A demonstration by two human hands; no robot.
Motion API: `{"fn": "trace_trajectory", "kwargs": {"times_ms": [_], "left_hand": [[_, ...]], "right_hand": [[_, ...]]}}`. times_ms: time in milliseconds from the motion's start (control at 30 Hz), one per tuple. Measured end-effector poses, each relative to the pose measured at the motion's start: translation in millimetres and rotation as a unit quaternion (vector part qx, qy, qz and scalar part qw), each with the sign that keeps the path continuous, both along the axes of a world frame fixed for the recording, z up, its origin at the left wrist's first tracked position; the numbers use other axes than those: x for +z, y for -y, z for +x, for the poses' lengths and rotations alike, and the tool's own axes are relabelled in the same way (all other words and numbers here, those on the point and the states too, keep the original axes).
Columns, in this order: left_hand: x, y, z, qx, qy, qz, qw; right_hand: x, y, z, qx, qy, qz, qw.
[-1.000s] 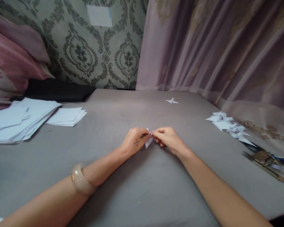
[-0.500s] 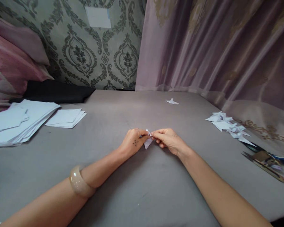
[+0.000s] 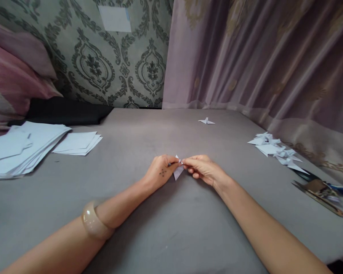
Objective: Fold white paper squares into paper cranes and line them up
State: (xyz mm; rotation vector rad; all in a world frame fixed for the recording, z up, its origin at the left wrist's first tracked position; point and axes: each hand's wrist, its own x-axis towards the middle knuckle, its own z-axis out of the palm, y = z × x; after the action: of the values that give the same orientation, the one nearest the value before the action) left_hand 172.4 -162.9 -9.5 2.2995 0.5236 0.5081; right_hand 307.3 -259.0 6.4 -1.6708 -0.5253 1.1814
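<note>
Between my two hands is a small piece of folded white paper, with a pointed part hanging below the fingers and a tip showing above. My left hand pinches it from the left, thumb against the fingers. From the right, my right hand pinches a small part of the same paper, fingertips almost touching those of the left. The fingers hide most of the folds. A folded paper crane sits alone farther back on the grey table.
Stacked white sheets and smaller paper pieces lie at left, before a black folded cloth. Several folded paper cranes are heaped at right, near scissors and a long pointed tool. A curtain borders the table.
Both hands keep their pinch on the folded paper, almost unmoved. The view has shifted very slightly.
</note>
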Motion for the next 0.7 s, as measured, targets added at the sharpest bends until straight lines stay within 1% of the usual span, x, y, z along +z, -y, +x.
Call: {"fn": "trace_trajectory", "kwargs": {"times_ms": [233, 400, 533, 633, 700], "left_hand": [[-4.7, 0.0, 1.6, 0.017, -0.002, -0.007, 1.0], [-1.9, 0.4, 1.9, 0.011, -0.002, -0.004, 1.0], [0.3, 1.2, 1.6, 0.006, -0.005, 0.009, 1.0], [-0.3, 1.3, 1.7, 0.001, -0.003, 0.011, 1.0], [-1.3, 1.1, 1.9, 0.001, -0.003, 0.01, 1.0]], "right_hand": [[-3.5, -2.0, -1.9, -0.028, -0.026, -0.003, 0.999], [1.5, 0.6, -1.7, -0.029, -0.046, 0.004, 0.999], [5.6, 0.3, 1.6, -0.03, -0.107, -0.012, 0.994], [5.9, -1.7, 4.3, -0.03, -0.175, -0.032, 0.984], [5.5, -2.6, 5.3, -0.032, -0.204, -0.042, 0.978]]}}
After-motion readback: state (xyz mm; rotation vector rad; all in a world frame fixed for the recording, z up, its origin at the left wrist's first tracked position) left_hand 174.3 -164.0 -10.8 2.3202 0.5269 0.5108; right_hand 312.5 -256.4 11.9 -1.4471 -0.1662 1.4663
